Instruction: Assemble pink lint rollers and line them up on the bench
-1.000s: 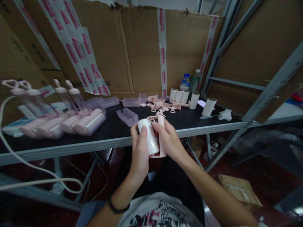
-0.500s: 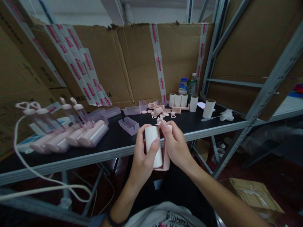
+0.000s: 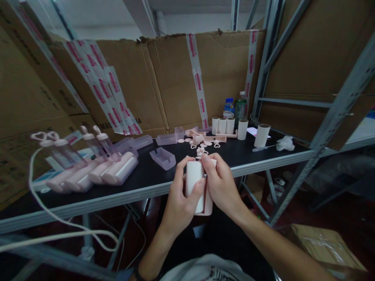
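In front of the table edge, my left hand (image 3: 181, 201) wraps round a white paper roll (image 3: 193, 175), its thumb pressed across the side. My right hand (image 3: 221, 187) grips a pale pink plastic holder (image 3: 208, 205) that stands along the roll's right side. The roll lies against or partly in the holder; fingers hide how far it is seated. Just beyond my fingertips are small pink plastic parts (image 3: 200, 151) on the black table. A pink heart-shaped loop (image 3: 216, 146) lies a little farther right.
Translucent purple covers (image 3: 163, 158) lie left of the parts. Finished-looking pink rollers with clear handles (image 3: 117, 169) stand at the left, near a white cable (image 3: 43, 207). White rolls (image 3: 242, 129), bottles (image 3: 240, 105) and crumpled white plastic (image 3: 285, 143) are at the right. Metal shelf posts (image 3: 331, 128) rise there.
The white roll has come closer to the pink holder, and the gap between them is narrower. Both hands keep their hold. The camera view has shifted slightly.
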`<action>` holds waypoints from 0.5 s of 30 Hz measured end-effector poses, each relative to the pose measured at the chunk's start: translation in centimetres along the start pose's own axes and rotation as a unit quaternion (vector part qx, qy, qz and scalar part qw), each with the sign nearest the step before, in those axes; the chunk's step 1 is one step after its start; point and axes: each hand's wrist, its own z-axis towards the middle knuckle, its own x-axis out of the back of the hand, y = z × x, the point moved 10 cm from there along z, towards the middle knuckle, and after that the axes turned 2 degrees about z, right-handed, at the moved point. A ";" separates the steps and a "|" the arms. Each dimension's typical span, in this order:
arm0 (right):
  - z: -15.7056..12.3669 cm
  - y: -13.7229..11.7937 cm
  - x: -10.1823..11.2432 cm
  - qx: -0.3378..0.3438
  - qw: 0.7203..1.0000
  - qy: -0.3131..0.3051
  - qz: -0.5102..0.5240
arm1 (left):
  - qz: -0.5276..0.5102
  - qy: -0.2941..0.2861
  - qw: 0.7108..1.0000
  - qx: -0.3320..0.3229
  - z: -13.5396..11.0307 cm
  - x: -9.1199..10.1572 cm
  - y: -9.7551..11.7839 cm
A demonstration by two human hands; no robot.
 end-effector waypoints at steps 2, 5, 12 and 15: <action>-0.1 -0.2 -0.1 0.005 1.000 -0.003 -0.008 | 0.007 0.000 1.000 -0.002 0.0 0.0 -0.1; -0.2 -0.4 -0.5 0.014 1.000 -0.019 -0.012 | 0.019 -0.004 1.000 -0.020 -0.1 -0.1 -0.2; -0.6 0.4 -2.3 0.000 0.995 -0.077 0.069 | -0.085 0.053 0.994 0.036 0.0 0.3 -2.3; 0.0 1.3 -1.8 0.008 0.995 -0.069 0.075 | -0.226 0.115 0.959 0.125 0.2 1.4 -4.1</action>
